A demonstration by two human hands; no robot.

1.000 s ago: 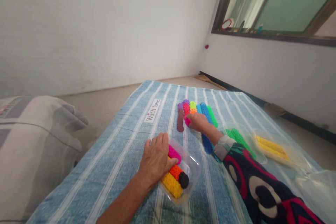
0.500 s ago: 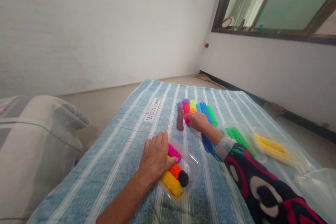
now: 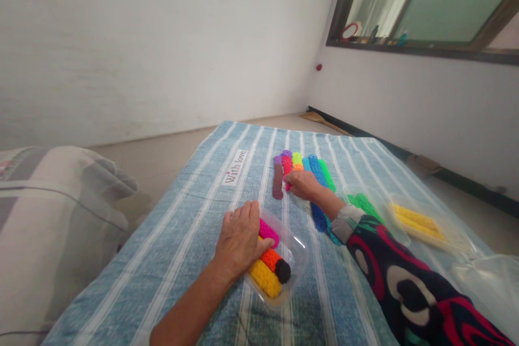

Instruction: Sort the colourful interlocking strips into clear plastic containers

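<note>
Hidden from me: my left hand (image 3: 239,238) lies flat, fingers spread, over the near tray (image 3: 298,262), covering the near ends of the rolls inside. My right hand (image 3: 304,185) covers the near ends of the middle rolls in the far row (image 3: 302,170); its fingers curl around the pink roll (image 3: 288,184), and I cannot tell how firmly they grip. The patterned sleeve (image 3: 405,286) hides the cloth beneath it and runs off the lower right edge.

Near tray: clear plastic, holding 1 magenta, 1 orange, 1 yellow and 1 black knobbly roll, packed side by side, just under my left palm.

Far row: brown, purple, red, light green, orange, blue and green rolls, touching, lying lengthwise on the striped blue cloth (image 3: 194,211), past the near tray.

To the right: 1 clear tray with green rolls (image 3: 367,206), then 1 with yellow rolls (image 3: 419,220); their walls are hard to trace. More clear plastic (image 3: 486,286) sits blurred at the right edge.

Open room: bare cloth left of both hands, up to the "With love" label (image 3: 236,167). A grey cushion (image 3: 57,216) borders the cloth's left edge.
</note>
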